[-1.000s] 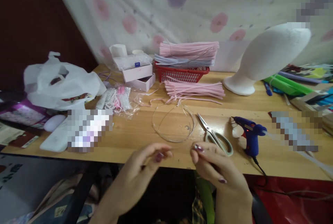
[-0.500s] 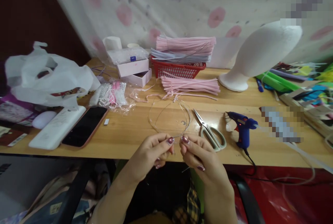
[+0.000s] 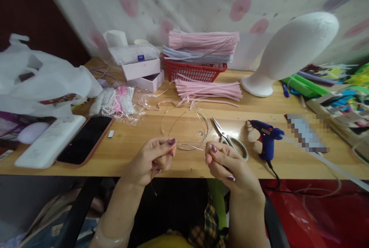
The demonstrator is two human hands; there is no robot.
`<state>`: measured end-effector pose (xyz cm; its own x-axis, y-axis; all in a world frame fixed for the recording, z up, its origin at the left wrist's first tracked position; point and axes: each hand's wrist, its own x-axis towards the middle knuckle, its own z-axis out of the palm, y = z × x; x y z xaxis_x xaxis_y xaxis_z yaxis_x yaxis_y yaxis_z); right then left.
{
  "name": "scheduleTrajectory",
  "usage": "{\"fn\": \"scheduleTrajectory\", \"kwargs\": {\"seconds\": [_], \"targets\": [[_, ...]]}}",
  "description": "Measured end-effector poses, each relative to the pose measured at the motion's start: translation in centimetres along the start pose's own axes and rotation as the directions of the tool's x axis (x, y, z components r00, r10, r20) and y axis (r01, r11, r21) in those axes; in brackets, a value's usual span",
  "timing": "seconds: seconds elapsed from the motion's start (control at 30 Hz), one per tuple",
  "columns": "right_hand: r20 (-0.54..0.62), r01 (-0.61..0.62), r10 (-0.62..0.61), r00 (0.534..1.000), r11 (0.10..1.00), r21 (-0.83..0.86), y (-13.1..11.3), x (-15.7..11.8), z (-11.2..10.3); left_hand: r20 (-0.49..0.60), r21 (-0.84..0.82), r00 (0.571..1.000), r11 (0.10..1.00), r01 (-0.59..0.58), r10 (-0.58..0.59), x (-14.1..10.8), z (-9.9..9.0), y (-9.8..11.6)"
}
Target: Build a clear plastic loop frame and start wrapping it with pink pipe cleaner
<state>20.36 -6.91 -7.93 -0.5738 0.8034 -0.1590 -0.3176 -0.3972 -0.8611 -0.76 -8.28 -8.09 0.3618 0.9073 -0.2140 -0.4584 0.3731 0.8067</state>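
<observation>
A thin, clear-looking wire [image 3: 190, 146] curves in loose loops just beyond my hands, over the wooden table. My left hand [image 3: 157, 159] pinches it between thumb and forefinger, and a loose end dangles below that hand. To the right, my right hand [image 3: 227, 161] is closed in a pinch on the same wire, with a short stretch spanning the gap between the hands. Scissors [image 3: 224, 134] lie right behind my right hand, which partly covers their handles. Pink pipe cleaners [image 3: 209, 90] lie in a bundle behind the loops.
A blue glue gun [image 3: 266, 136] with a lit red light stands at right. Further back are a white foam head [image 3: 291, 52] and a red basket [image 3: 196, 72] of pipe cleaners. On the left lie a phone [image 3: 85, 140], a white slab [image 3: 50, 142] and bagged beads [image 3: 115, 100].
My hands have moved apart, the left going left and the right slightly right, so a stretch of wire now shows between them. The view has shifted a little.
</observation>
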Motion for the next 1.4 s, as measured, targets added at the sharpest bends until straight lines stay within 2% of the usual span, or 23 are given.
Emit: {"fn": "scheduleTrajectory", "kwargs": {"seconds": [0.27,0.4,0.57,0.77,0.93,1.07,1.2,1.33,1.4], "targets": [[0.038,-0.059,0.060,0.998,0.998,-0.024,0.5,-0.1,-0.8,0.062,-0.110,0.998,0.994,0.012,-0.005,0.4,-0.9,-0.3],[0.029,-0.031,0.029,0.999,0.995,0.098,0.7,-0.2,-1.3,0.071,-0.123,0.996,0.991,0.055,-0.046,1.0,-1.2,-0.9],[0.100,-0.077,0.054,0.993,0.967,0.241,0.6,-0.5,-1.7,0.071,-0.155,0.992,0.981,0.118,-0.108,1.0,-1.9,-1.4],[0.141,-0.123,0.090,0.986,0.962,0.242,0.9,-0.9,-1.9,0.057,-0.187,0.994,0.976,0.107,-0.098,0.7,-2.2,-1.3],[0.120,-0.067,0.032,0.992,0.952,0.300,0.7,-1.0,-2.2,0.074,-0.183,0.991,0.976,0.121,-0.109,0.5,-2.1,-1.3],[0.054,0.002,-0.022,0.998,0.940,0.342,0.2,-1.0,-3.2,0.053,-0.182,0.991,0.974,0.134,-0.127,0.4,-2.3,-1.3],[0.052,0.033,-0.053,0.997,0.941,0.336,-0.1,-0.5,-4.3,0.055,-0.227,0.991,0.965,0.133,-0.123,0.3,-2.1,-1.2],[0.053,0.061,-0.078,0.996,0.963,0.264,-0.5,0.2,-4.9,0.005,-0.207,0.996,0.974,0.093,-0.094,0.6,-2.0,-0.5],[-0.002,0.152,-0.153,0.988,0.980,0.131,-1.3,0.6,-5.0,-0.038,-0.125,0.998,0.991,0.042,-0.047,0.9,-2.1,0.3]]}}
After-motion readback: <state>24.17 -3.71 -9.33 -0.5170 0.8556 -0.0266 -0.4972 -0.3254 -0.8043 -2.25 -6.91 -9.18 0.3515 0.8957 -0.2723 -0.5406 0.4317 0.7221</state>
